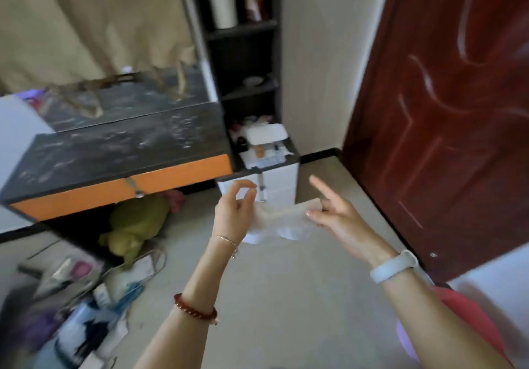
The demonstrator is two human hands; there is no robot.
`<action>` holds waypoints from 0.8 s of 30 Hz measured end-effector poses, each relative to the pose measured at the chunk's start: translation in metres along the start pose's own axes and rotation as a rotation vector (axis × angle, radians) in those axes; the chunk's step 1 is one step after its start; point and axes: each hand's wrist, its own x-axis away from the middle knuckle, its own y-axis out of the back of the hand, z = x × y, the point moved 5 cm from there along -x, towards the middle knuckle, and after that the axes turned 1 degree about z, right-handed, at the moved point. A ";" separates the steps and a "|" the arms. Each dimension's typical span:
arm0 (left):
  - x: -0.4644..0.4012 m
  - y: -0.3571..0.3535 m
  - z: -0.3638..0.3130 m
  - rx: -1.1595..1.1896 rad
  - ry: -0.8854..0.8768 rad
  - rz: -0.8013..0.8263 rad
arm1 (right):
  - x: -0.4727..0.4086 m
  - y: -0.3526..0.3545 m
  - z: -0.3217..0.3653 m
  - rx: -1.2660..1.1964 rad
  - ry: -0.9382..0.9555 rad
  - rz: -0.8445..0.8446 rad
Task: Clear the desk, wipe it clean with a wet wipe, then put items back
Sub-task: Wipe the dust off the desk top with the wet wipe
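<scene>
1 door (440, 105), dark red, right side, cut off at the top and right edges. 1 counter (114, 142), black marbled top with an orange front edge, top bare and streaked with pale smears; its left end runs out of view. 1 tall black shelf unit (243, 54) behind the counter's right end, contents mostly blurred: one white roll on an upper shelf, the rest unreadable. 1 white drawer unit (274, 182) below it, small items on top too blurred to name. 1 heap of stuff on the floor (80, 297) bottom left, motion-blurred, not countable. 1 green soft thing (134, 225) under the counter, kind unclear.

2 hands, raised over the floor in front of the drawer unit. 1 wet wipe (282, 221), white, stretched in the air between them, clear of the counter. Right hand (335, 214): thumb and fingers pinch the wipe's right end, index finger sticking out straight. Left hand (234, 211): thumb and index curled toward each other at the top; the wipe's left end disappears behind the palm, so its grip cannot be told. 3 wrist bands: thin chain and red beads left, pale band right.
</scene>
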 end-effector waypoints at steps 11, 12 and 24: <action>-0.033 0.139 0.078 -0.103 0.268 -0.175 | -0.137 -0.142 0.034 0.579 0.389 0.136; -0.039 0.147 0.086 -0.007 0.293 -0.232 | -0.149 -0.150 0.036 0.533 0.385 0.177; -0.164 0.171 0.118 0.034 0.492 -0.457 | -0.291 -0.200 0.016 -0.083 -0.242 0.549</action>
